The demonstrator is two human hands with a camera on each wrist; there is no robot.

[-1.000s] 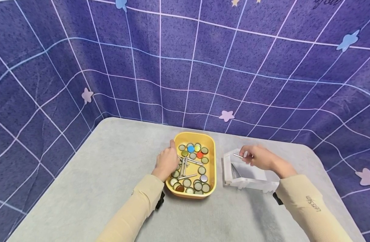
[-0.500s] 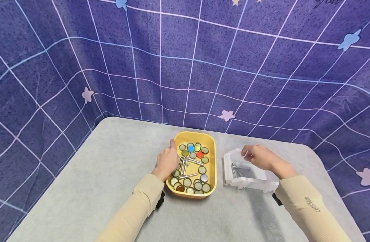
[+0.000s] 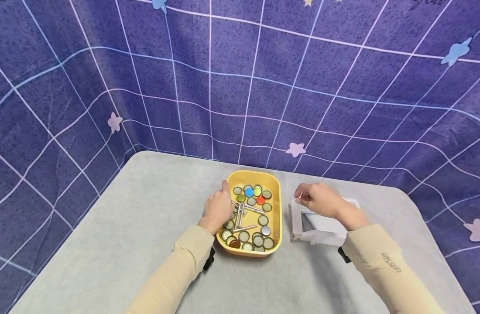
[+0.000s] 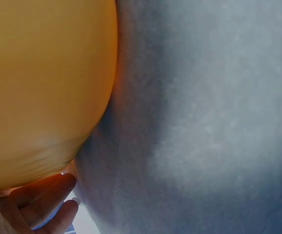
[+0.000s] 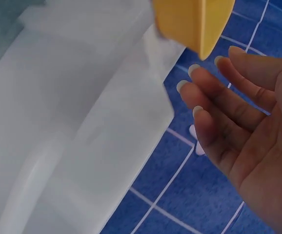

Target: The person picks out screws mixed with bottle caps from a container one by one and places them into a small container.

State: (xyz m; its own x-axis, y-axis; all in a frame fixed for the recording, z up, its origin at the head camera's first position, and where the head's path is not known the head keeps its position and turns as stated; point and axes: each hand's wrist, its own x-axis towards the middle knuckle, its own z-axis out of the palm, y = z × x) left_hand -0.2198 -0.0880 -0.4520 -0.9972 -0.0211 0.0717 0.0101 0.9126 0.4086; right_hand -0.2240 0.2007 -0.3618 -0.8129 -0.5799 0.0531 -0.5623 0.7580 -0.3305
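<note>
Left hand [image 3: 218,209] grips the tub [image 3: 277,213] by its left side, fingers against the outer wall; caps [image 3: 258,240] and rods [image 3: 240,216] lie in the tub; right hand [image 3: 320,199] hangs over the bin [image 3: 326,238], fingers loosely curved, thumb and fingertips apart; tub and bin stand near each other on the bench [image 3: 153,218].

**Forward, well apart**

Cream long sleeves [image 3: 186,255] cover both forearms [image 3: 399,279], a black device [image 3: 344,254] under each wrist [image 3: 354,216]. The person's bare left hand [image 3: 217,209] grips, back upward, one digit [image 3: 225,186] pointing ahead. The bare right hand [image 3: 321,200] hovers, fingers [image 5: 229,102] loosely bent and slightly parted.
</note>
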